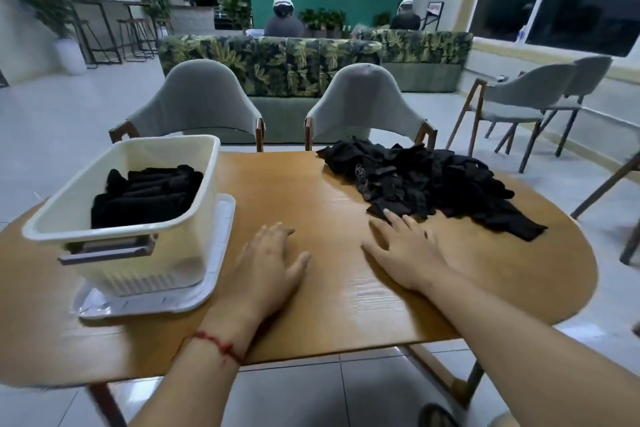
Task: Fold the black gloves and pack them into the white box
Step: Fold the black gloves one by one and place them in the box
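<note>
A loose pile of black gloves (426, 180) lies on the right half of the wooden table (332, 184). The white box (117, 246) stands at the left on its white lid (221, 253), with several folded black gloves (145, 194) inside. My right hand (405, 250) lies flat on the table with fingers spread, its fingertips at the near edge of the pile. My left hand (270, 270) rests flat on bare wood in the middle, just right of the box. Neither hand holds anything.
Two grey chairs (363, 100) stand behind the far table edge, and more chairs (526, 100) at the right. A leaf-patterned sofa (277, 62) and two seated people are farther back. Tiled floor shows below the near table edge.
</note>
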Demonstrator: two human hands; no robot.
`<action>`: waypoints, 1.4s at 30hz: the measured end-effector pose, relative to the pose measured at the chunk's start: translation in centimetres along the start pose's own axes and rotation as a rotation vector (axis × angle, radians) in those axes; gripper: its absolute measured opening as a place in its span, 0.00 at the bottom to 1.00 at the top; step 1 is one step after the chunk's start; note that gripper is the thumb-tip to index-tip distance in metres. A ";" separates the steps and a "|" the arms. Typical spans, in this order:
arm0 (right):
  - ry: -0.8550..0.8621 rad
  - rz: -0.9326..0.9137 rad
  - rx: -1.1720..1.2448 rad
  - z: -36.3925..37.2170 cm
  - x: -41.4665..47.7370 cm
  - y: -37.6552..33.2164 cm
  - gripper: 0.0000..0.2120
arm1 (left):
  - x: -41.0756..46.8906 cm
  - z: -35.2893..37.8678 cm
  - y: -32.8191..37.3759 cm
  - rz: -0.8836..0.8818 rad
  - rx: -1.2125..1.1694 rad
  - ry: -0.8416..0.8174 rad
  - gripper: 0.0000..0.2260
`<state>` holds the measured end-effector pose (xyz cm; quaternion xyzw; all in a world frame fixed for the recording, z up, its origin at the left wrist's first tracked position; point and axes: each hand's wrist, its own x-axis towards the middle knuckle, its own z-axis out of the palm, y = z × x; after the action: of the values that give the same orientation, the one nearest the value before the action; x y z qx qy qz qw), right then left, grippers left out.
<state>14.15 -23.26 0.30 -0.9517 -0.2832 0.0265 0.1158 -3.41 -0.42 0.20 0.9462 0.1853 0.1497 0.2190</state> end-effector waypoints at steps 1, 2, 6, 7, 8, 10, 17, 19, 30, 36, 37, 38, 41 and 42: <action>0.003 -0.002 0.001 0.1 0.1 0.0 0.35 | 0.4 0.7 -0.3 -0.051 0.081 -0.063 0.33; 0.004 -0.005 0.003 0.0 0.2 0.0 0.36 | 0.7 1.1 -0.4 -0.087 0.143 -0.103 0.35; 0.019 0.000 0.000 0.1 0.1 -0.1 0.36 | 0.8 1.5 -0.2 -0.131 0.218 -0.121 0.38; 0.024 0.000 0.002 0.0 0.0 -0.1 0.35 | 0.7 1.4 0.1 -0.132 0.230 -0.124 0.38; 0.029 0.001 0.007 -0.1 0.0 -0.1 0.35 | 0.6 1.3 0.3 -0.133 0.237 -0.129 0.38; 0.037 -0.004 0.010 -0.1 -0.2 -0.3 0.35 | 0.3 1.1 0.6 -0.140 0.239 -0.128 0.37; 0.047 -0.002 -0.004 0.2 -0.1 0.0 0.34 | 0.2 0.8 0.7 -0.123 0.262 -0.132 0.37; 0.029 -0.005 -0.026 0.3 -0.3 -0.1 0.34 | 0.1 0.8 0.6 -0.117 0.279 -0.149 0.38; -0.026 -0.007 -0.035 0.1 -4.3 0.0 0.35 | -3.7 0.3 1.4 -0.126 0.282 -0.180 0.38; -0.036 -0.015 -0.033 -0.2 -10.4 0.7 0.34 | -9.8 0.0 3.2 -0.126 0.267 -0.195 0.39; -0.036 -0.016 -0.032 -0.2 -11.7 0.8 0.34 | -11.1 -0.1 3.6 -0.128 0.267 -0.192 0.39; -0.035 -0.022 -0.036 -0.3 -12.9 0.9 0.34 | -12.3 -0.3 4.0 -0.128 0.269 -0.188 0.39; -0.038 -0.028 -0.034 -0.3 -17.2 1.1 0.32 | -16.5 -0.4 5.1 -0.130 0.258 -0.192 0.39; -0.036 -0.026 -0.028 -0.3 -18.7 1.0 0.31 | -18.0 -0.6 5.4 -0.135 0.258 -0.191 0.39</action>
<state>-0.90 -34.33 0.09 -0.9489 -0.2978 0.0382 0.0976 -18.01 -12.16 -0.41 0.9619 0.2442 0.0189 0.1217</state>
